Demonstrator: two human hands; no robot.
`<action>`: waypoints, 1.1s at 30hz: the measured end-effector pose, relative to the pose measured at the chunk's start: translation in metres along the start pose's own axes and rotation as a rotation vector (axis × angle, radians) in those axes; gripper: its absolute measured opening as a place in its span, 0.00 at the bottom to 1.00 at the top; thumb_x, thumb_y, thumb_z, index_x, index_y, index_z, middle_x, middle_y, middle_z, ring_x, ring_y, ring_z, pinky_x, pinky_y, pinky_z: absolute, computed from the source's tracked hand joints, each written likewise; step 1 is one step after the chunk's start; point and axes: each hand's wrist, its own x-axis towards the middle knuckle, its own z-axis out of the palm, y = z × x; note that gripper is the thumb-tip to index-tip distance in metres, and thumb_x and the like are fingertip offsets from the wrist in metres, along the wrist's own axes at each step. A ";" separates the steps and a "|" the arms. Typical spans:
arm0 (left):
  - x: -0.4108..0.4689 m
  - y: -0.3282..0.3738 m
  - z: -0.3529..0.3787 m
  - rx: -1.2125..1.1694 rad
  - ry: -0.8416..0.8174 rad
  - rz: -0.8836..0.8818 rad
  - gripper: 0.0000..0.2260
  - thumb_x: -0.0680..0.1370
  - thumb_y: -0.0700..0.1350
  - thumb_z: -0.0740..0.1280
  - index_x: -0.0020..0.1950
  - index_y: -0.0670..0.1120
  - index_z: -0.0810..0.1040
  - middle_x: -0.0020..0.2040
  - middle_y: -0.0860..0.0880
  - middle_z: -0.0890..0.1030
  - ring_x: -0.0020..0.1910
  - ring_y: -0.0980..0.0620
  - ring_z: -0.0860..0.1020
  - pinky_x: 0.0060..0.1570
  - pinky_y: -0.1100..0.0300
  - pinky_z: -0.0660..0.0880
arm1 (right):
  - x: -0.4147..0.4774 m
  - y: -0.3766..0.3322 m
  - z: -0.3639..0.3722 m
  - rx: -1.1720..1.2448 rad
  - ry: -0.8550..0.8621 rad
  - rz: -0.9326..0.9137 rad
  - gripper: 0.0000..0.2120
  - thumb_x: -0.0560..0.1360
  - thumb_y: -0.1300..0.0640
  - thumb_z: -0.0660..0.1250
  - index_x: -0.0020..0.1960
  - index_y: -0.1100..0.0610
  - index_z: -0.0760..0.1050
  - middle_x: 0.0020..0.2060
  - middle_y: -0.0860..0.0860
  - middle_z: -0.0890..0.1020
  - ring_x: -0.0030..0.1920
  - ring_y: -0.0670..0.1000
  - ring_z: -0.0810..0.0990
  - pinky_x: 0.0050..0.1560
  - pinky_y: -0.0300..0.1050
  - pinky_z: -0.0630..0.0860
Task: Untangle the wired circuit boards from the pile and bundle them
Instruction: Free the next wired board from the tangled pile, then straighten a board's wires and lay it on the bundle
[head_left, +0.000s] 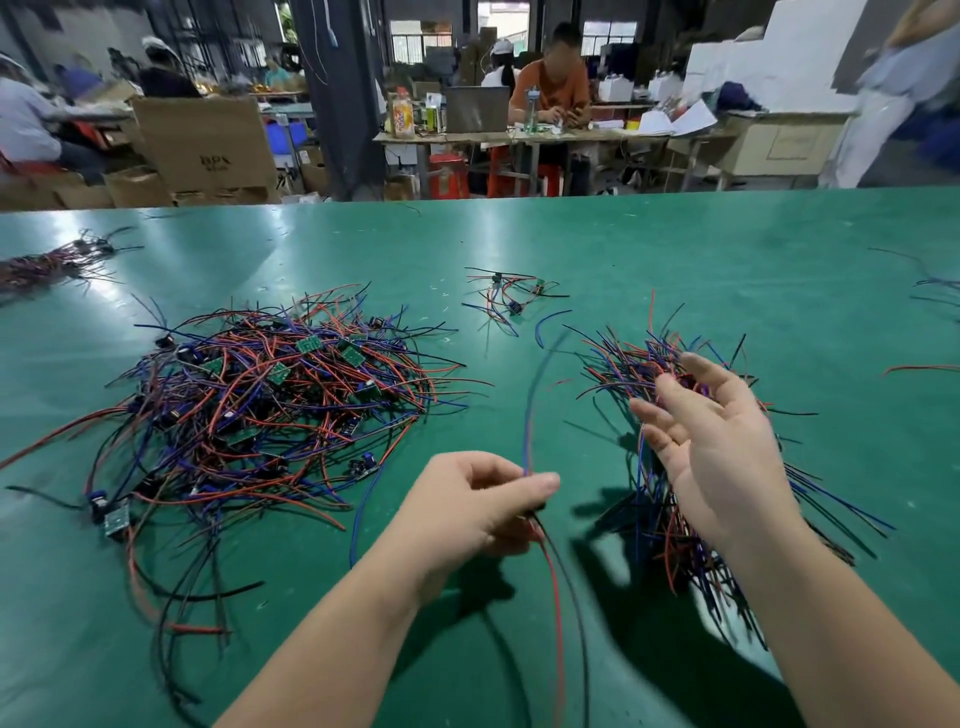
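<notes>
Pinching one board's wires with your left hand, you have your right hand open, fingers spread, against the bundle. Those trailing leads may snag the pile and retangle.

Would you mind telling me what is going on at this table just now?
A person is sorting wired circuit boards at a green table. The left hand pinches one wired piece, held clear of the tangled pile, with its wires trailing above and below the fingers. The right hand is raised against a gathered bundle; whether it actually holds the bundle is unclear. A few loose pieces lie farther back.
</notes>
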 end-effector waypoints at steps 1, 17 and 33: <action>0.002 0.000 -0.002 -0.021 0.036 0.012 0.13 0.64 0.49 0.75 0.39 0.42 0.78 0.30 0.50 0.81 0.28 0.53 0.80 0.29 0.62 0.78 | -0.003 0.001 0.000 -0.128 -0.098 -0.019 0.12 0.73 0.62 0.69 0.54 0.51 0.74 0.46 0.52 0.78 0.39 0.47 0.80 0.37 0.38 0.74; 0.016 -0.004 -0.061 1.274 0.625 0.285 0.15 0.77 0.50 0.65 0.62 0.49 0.78 0.60 0.50 0.79 0.60 0.49 0.75 0.60 0.55 0.69 | 0.008 -0.012 -0.021 -1.039 0.126 -0.554 0.09 0.70 0.61 0.73 0.50 0.54 0.82 0.49 0.53 0.80 0.50 0.48 0.78 0.53 0.30 0.68; 0.010 0.008 -0.040 0.511 0.516 0.641 0.04 0.75 0.41 0.71 0.44 0.50 0.80 0.38 0.58 0.82 0.36 0.62 0.78 0.39 0.70 0.73 | -0.019 0.012 0.008 -0.730 -0.426 -0.130 0.06 0.74 0.64 0.68 0.46 0.56 0.83 0.36 0.51 0.85 0.33 0.46 0.80 0.34 0.37 0.74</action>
